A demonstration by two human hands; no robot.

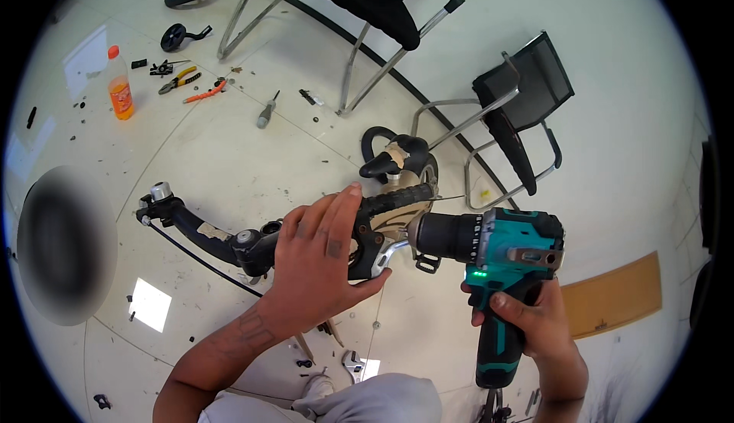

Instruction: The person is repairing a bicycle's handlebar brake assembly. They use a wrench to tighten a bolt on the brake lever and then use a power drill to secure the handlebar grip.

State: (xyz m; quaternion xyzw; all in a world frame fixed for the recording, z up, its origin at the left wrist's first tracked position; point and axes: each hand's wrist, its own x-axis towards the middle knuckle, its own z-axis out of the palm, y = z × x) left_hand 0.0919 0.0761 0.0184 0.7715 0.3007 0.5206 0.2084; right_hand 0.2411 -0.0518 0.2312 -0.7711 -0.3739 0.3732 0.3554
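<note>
A small bicycle's black handlebar (200, 233) crosses the middle of the view, with a brake cable curving below its left part. My left hand (317, 258) is closed over its right part, thumb below and fingers on top, beside a silver brake lever (388, 255). My right hand (539, 312) grips a teal and black cordless drill (485, 247) by its handle, a green light showing on it. The drill's chuck points left, close to the brake lever clamp; whether the bit touches a screw I cannot tell. Behind the bar is the black, torn saddle (397, 157).
On the tiled floor at the far left lie an orange drink bottle (120, 90), pliers (180, 79), a screwdriver (267, 111) and a training wheel (174, 37). Black chairs (527, 86) stand along the wall. Cardboard (615, 297) lies at right; an adjustable wrench (353, 363) is near my leg.
</note>
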